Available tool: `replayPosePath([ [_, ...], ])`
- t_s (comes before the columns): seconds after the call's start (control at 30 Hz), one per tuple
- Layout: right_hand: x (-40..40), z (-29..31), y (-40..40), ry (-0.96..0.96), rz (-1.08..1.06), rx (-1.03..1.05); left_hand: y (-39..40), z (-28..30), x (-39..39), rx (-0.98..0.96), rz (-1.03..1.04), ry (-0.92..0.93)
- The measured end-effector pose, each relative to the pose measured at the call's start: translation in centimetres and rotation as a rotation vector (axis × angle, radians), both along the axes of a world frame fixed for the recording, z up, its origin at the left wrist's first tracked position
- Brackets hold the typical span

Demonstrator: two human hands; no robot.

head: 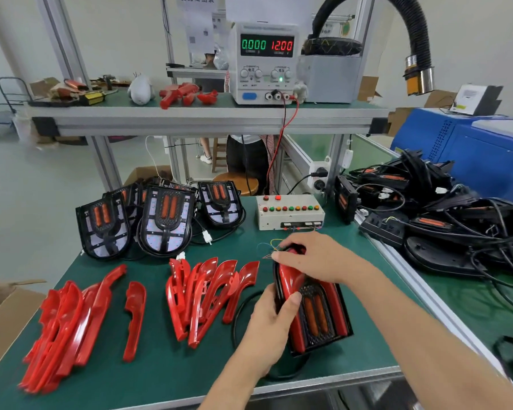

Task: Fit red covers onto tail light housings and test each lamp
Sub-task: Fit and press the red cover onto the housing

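I'm holding the housing [314, 315] tilted up off the mat [160, 365], long axis running away from me, rounded end pointing at the test box [289, 213]. My left hand [268, 324] is gripping its left edge, thumb pressing on the red cover [288, 279]. My right hand [317, 257] is curling over the far end, fingers wrapping it. Loose covers [208, 297] are lying left of my left fingers.

Housing's [314, 318] top under right hand [314, 258]; carton [3, 315] cut off at left edge.
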State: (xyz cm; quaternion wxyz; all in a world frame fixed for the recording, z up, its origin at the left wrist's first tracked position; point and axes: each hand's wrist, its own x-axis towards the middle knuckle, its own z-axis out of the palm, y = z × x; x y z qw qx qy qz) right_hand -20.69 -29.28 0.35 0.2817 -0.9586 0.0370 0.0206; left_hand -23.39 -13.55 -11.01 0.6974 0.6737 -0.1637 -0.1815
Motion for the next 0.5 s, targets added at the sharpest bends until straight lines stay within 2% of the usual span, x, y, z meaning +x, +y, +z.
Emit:
replayPosePath([
  [0.07,0.9,0.4,-0.6,0.114,0.092,0.02,0.3,-0.1,-0.1,0.016,-0.009,0.005],
  [0.17,1.4,0.9,-1.3,0.17,0.179,0.025,0.6,-0.2,0.0,0.025,-0.052,0.026],
  [0.5,1.8,-0.4,-2.2,0.16,0.266,0.046,0.2,-0.9,0.1,0.005,-0.125,0.066],
])
